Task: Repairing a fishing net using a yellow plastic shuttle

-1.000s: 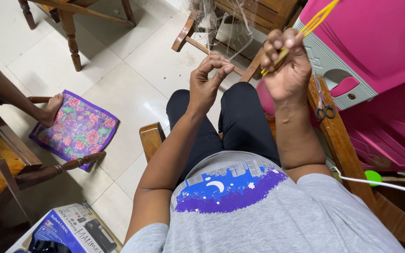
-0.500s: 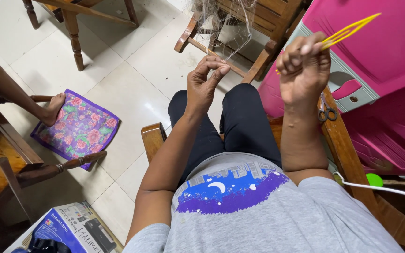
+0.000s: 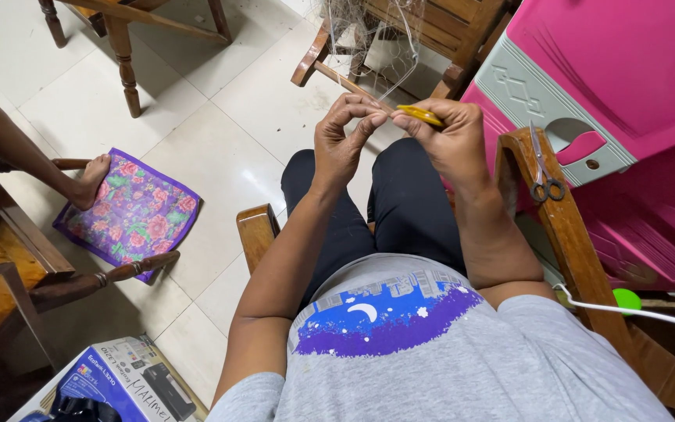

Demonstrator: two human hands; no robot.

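Yellow netting needle sits pinched in my right hand above my knees, while my left hand closes thumb and forefinger on fine thread. I judge the thread could slip or tangle in the net if tension slackens.
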